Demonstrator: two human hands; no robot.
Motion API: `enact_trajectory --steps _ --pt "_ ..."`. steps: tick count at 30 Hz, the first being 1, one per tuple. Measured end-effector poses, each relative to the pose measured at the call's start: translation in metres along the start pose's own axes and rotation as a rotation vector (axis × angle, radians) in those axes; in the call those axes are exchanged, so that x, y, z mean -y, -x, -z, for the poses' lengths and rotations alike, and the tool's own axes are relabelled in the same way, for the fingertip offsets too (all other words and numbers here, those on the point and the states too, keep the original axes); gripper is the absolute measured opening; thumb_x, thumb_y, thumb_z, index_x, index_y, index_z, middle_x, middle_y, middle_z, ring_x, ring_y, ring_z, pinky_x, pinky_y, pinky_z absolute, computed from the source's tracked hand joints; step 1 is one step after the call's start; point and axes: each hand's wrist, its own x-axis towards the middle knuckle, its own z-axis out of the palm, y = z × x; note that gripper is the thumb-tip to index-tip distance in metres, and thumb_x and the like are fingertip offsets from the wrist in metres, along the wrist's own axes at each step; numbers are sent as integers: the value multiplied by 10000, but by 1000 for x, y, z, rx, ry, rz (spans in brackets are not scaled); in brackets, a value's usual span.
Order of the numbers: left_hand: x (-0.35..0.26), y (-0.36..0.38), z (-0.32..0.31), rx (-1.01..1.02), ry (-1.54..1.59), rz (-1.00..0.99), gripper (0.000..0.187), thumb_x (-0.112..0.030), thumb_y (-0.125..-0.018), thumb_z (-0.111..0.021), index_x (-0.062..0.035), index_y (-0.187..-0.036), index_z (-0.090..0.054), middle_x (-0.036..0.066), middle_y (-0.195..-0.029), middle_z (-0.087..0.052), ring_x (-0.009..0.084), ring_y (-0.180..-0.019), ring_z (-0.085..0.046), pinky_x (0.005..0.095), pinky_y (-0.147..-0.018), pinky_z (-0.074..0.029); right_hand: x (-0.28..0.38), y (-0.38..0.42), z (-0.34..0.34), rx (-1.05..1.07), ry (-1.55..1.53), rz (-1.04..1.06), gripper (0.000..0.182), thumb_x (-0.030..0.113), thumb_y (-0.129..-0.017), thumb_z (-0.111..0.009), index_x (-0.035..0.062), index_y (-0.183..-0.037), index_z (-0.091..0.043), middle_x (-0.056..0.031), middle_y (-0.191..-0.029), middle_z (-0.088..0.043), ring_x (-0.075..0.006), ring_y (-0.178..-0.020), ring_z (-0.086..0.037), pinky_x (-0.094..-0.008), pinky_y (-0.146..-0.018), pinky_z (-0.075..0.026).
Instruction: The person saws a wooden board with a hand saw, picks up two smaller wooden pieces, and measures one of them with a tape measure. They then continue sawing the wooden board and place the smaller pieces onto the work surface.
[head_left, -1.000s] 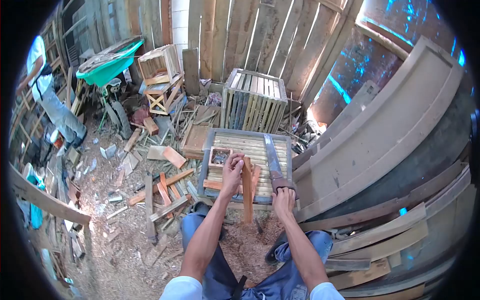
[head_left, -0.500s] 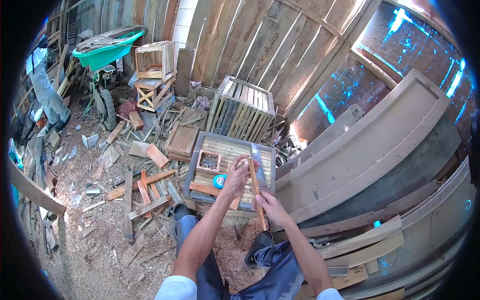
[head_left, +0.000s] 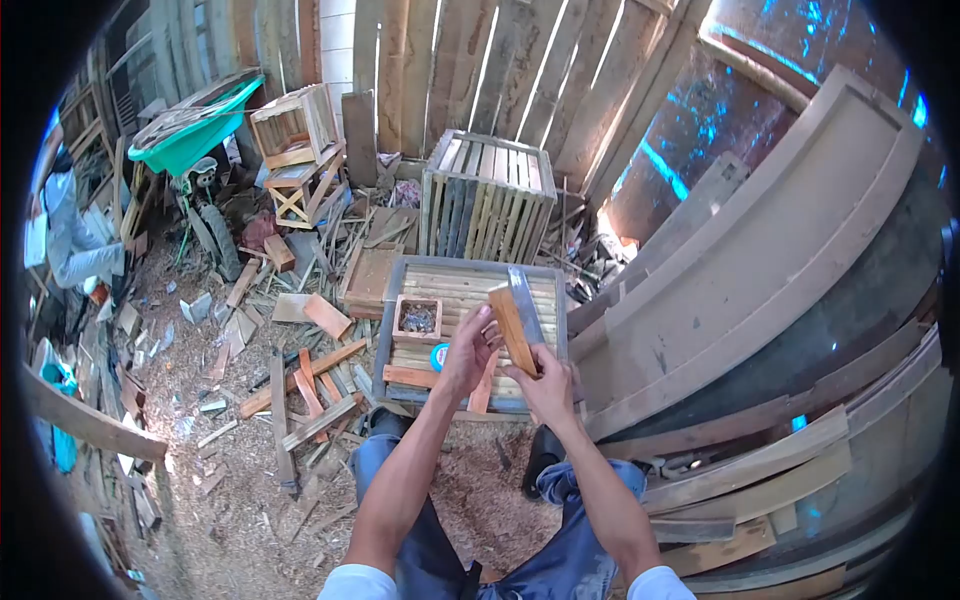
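A short, flat strip of wood [head_left: 514, 332] is in my right hand [head_left: 548, 388], fingers wrapped round its lower end. It tilts upward above a low slatted table [head_left: 460, 275]. Just left of the strip, my left hand [head_left: 472, 352] has its fingers apart and appears to hold nothing. Behind the wood lies a long grey flat blade-like piece [head_left: 522, 288], its near end hidden by my right hand. On the table's left side are a small wooden box [head_left: 417, 335] with small bits inside, a blue round container [head_left: 438, 357] partly behind my left wrist, and a reddish wood piece [head_left: 410, 376].
A slatted crate [head_left: 487, 200] stands beyond the table. Large curved panels [head_left: 740, 260] lean at right. Wood offcuts [head_left: 310, 390] and shavings cover the floor at left. Farther back are a green tub [head_left: 200, 130], a wooden frame box [head_left: 295, 125] and another person [head_left: 75, 225].
My left hand has let go of the strip's upper end and opened beside it. The strip has turned to show its broad face in my right hand. The view has shifted slightly.
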Motion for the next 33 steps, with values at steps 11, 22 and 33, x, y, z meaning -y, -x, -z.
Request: enact_trajectory --steps 11,22,33 --pt "11 6 -15 23 -624 -36 327 -181 -931 -658 -12 -1209 -622 44 -1078 -674 85 -942 -618 246 -842 -488 1 0 33 -116 -245 -59 282 253 -972 -587 27 -1132 -639 -72 -828 -677 -119 -663 -640 -268 -597 -503" --pt "34 14 -28 208 -825 98 382 -189 -959 -619 25 -1273 -584 59 -1065 -668 110 -962 -608 266 -839 -506 -21 7 89 117 -568 -150 269 155 -975 -549 -18 -1170 -615 -73 -941 -688 -78 -696 -602 -219 -610 -505" --pt "43 14 -37 464 -1080 -57 339 -148 -971 -581 -22 -1286 -589 83 -1172 -618 154 -1020 -590 295 -877 -495 -48 3 107 279 -421 -281 115 102 -909 -611 -5 -941 -636 -52 -773 -676 -70 -645 -589 -219 -556 -469"
